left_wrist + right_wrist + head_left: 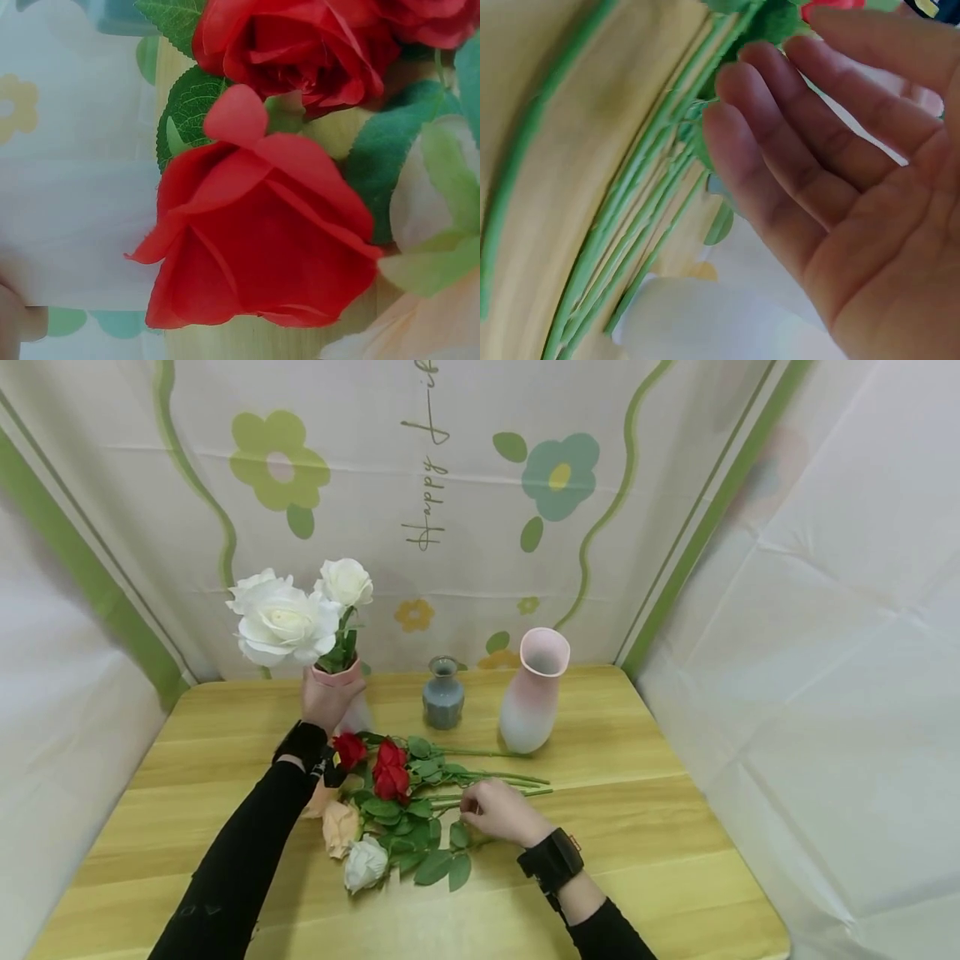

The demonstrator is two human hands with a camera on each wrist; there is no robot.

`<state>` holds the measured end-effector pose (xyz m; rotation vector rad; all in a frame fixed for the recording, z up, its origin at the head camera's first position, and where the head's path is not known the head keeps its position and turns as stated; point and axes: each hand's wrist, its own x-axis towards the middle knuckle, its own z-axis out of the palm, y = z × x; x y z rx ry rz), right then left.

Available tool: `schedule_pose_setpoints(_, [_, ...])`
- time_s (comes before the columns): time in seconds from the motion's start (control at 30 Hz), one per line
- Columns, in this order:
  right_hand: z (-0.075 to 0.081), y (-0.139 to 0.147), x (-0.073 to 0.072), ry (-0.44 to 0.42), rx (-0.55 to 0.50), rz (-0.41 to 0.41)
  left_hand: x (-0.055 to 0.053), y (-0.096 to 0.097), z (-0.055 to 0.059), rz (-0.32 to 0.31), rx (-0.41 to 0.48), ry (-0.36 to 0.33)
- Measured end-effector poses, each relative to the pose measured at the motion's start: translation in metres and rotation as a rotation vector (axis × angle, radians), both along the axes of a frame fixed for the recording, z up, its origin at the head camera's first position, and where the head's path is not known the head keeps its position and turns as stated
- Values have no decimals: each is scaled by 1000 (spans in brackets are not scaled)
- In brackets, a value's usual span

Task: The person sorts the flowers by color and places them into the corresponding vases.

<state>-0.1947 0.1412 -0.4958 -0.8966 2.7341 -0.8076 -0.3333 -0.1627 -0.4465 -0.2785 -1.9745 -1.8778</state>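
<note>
At the back left of the table, my left hand grips a pink-and-white vase near its rim. Large white roses stand in that vase. Below the left wrist lie red roses, one red rose filling the left wrist view. Peach roses and a smaller white rose lie nearer the front. My right hand hovers by the green stems. In the right wrist view its fingers are loosely bent, and nothing shows in the palm.
A small grey-blue vase stands at the back middle. Right of it is a taller pink-and-white vase with nothing in its mouth. Some stem ends lie close to its base. A printed cloth hangs behind the wooden table.
</note>
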Motion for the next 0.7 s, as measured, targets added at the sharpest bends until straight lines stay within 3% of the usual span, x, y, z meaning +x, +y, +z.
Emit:
schedule_pose_setpoints(0.3, [-6,9,13,39,169,105,0,3,1,9,-38,24])
schedule_pose_setpoints(0.43, [-10,9,13,36,222,142,2,2,0,17,-40,21])
schedule_pose_setpoints(0.7, [-11,7,12,115,335,181,4,2,0,44,-66,-6])
